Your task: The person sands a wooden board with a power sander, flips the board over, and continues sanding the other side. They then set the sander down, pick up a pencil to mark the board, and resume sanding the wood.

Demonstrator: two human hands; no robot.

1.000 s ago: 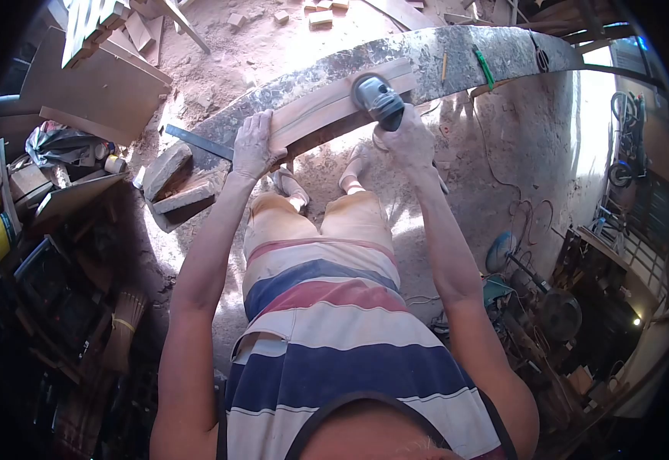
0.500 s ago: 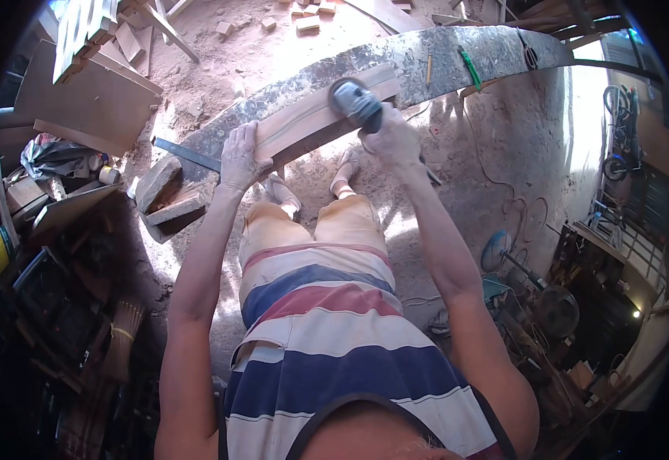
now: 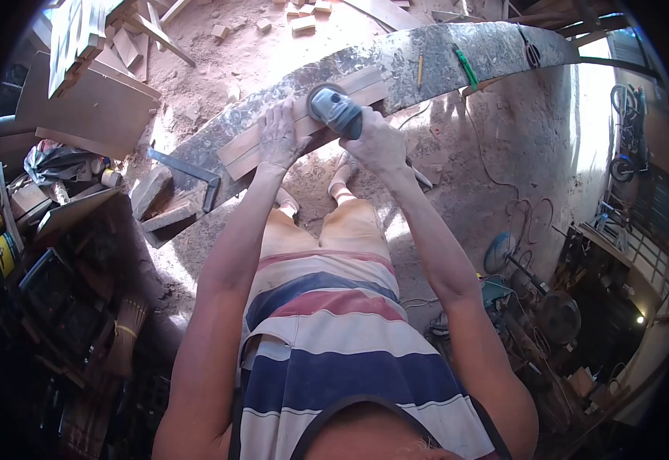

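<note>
In the head view my right hand (image 3: pixel 376 142) is closed around the rear of an angle grinder (image 3: pixel 336 107). Its round disc lies over the top of a long wooden board (image 3: pixel 246 152), just right of my left hand. My left hand (image 3: pixel 277 138) spans the board near its middle, fingers across the top and thumb at the near edge. Under the board is a worn, paint-spotted bench (image 3: pixel 407 54). A metal square (image 3: pixel 189 166) rests to the left of the board's end. The grinder's contact with the wood is partly hidden by its body.
On the bench farther right lie a pencil (image 3: pixel 419 70), a green-handled tool (image 3: pixel 467 67) and dark-handled pliers or scissors (image 3: pixel 532 54). Wood blocks (image 3: pixel 304 25) are scattered on the dusty floor beyond. A cord (image 3: pixel 488 157) trails at right; a fan (image 3: pixel 555 313) stands lower right.
My left hand has shifted right from the board's left end, uncovering that end and the corner of the square. The grinder has moved a little left along the board.
</note>
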